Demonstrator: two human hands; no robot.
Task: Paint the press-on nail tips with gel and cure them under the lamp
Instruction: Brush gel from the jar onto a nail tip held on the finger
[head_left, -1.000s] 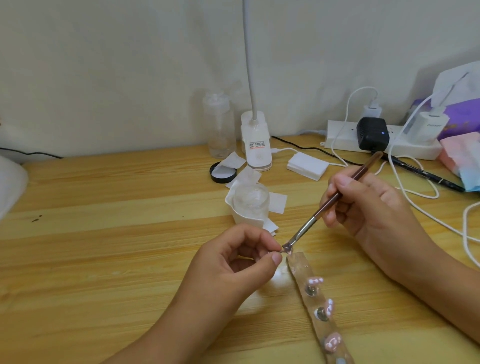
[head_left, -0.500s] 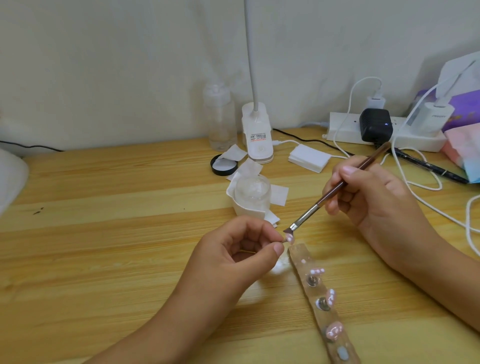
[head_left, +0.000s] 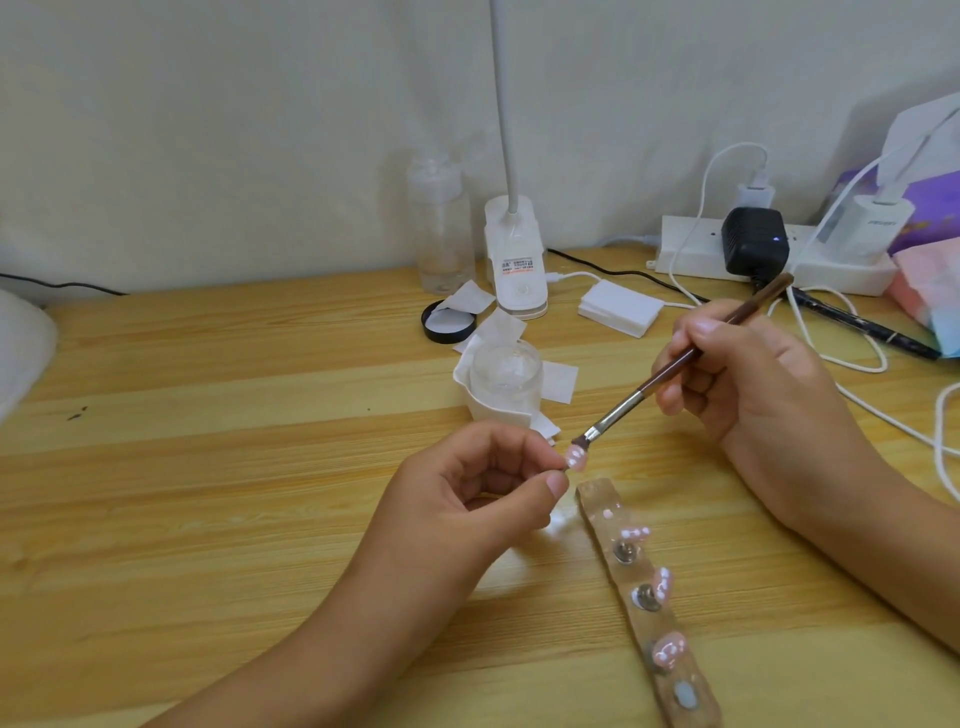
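Left hand (head_left: 483, 499) pinches the pink nail tip (head_left: 575, 458); at two o'clock the right hand (head_left: 753, 384) grips the brush (head_left: 618, 413) touching it.

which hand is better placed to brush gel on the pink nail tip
Right: the right hand holds the brush with its bristles at the nail tip, which the left hand pinches.

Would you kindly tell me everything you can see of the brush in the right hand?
The brush is slim: dark brown handle, silver metal ferrule, short dark bristles. It slants, handle end up and away to the right, bristles down-left. The right hand pinches the handle about midway. Its bristles touch the pink nail tip that the left hand holds, above the table.
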